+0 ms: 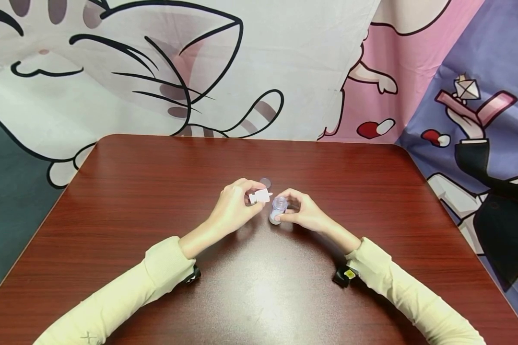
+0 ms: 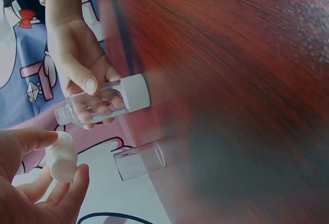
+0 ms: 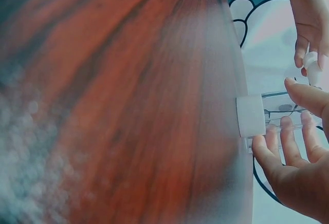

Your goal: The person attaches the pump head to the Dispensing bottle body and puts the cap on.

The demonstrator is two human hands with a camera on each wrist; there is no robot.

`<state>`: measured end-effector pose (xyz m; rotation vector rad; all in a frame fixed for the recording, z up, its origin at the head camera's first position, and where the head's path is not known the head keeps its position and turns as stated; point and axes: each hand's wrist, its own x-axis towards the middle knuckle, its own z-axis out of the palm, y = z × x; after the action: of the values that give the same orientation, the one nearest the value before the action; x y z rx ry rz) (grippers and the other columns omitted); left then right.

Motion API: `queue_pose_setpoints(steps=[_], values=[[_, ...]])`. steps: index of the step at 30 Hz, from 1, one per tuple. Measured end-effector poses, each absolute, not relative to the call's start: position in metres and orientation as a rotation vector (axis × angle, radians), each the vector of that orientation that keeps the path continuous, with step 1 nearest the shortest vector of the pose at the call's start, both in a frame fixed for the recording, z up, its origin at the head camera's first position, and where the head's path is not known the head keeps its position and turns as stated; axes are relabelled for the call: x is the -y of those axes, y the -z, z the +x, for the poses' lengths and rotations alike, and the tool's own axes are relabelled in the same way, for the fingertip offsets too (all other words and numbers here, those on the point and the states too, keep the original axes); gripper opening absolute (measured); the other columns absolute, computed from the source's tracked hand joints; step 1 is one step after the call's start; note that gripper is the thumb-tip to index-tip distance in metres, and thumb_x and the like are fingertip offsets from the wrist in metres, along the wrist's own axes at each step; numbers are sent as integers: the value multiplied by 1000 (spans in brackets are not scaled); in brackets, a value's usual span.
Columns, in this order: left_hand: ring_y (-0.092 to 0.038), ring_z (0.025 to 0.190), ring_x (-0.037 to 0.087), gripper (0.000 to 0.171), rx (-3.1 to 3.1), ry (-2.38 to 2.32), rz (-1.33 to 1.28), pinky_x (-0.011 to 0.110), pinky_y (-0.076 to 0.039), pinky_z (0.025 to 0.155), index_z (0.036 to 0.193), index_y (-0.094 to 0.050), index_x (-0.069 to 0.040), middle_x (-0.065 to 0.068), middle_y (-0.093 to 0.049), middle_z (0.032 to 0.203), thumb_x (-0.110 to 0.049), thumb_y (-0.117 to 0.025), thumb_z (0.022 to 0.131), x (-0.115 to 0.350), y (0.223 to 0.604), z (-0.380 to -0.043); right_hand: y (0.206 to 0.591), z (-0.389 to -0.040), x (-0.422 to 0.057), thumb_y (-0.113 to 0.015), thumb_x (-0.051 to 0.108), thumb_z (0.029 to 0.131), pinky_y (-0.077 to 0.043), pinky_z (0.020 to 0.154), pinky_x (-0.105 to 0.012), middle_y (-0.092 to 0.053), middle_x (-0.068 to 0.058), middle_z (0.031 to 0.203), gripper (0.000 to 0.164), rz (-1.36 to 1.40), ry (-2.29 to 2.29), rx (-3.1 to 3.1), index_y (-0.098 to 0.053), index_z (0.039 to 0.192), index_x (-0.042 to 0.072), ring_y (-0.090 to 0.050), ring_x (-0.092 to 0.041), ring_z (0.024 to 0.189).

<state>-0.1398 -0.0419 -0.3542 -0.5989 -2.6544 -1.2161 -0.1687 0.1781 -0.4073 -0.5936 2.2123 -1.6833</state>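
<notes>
Near the middle of the table, my right hand (image 1: 306,211) grips a clear bottle (image 1: 278,209) with a threaded, uncapped neck. Its thick white base (image 2: 135,92) stands on the tabletop, and fingers and thumb wrap around the clear body. To the left, my left hand (image 1: 237,199) pinches a small white pump head (image 1: 259,196) between thumb and fingers. The pump head is held up off the table, its thin tip toward the bottle's mouth but apart from it. Just beyond the hands a clear cylindrical cover (image 2: 139,161) stands on the table.
The brown wood-grain table (image 1: 155,177) has rounded far corners. Behind it hangs a cartoon-printed cloth (image 1: 302,57). Black wrist devices (image 1: 342,277) sit at both cuffs of the pale sleeves (image 1: 112,282).
</notes>
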Motion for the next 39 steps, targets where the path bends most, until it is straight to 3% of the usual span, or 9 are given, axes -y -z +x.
queue_pose_setpoints(steps=[6,25,39], values=[[-62,76,14,30,2651,1225,-610,23,-53,68,108,-70,-9,7,-67,99,-12,-73,78,40,353,-139,408,-169,-178,-77,-6,74,-55,92,-32,-63,-7,102,45,-602,1681,-2214,-57,113,-5,-61,-6,95],[-63,78,15,30,2634,1255,-618,28,-55,71,108,-69,-8,6,-67,99,-14,-74,79,36,352,-139,408,-169,-178,-76,-6,74,-55,92,-32,-63,-8,102,44,-595,1697,-2194,-56,113,-5,-62,-6,95],[-62,77,14,27,2603,1228,-686,25,-53,70,105,-71,-10,5,-67,97,-14,-73,79,32,351,-137,408,-169,-179,-73,-7,76,-56,87,-26,-64,-18,105,41,-578,1689,-2188,-54,113,-5,-62,-7,94]])
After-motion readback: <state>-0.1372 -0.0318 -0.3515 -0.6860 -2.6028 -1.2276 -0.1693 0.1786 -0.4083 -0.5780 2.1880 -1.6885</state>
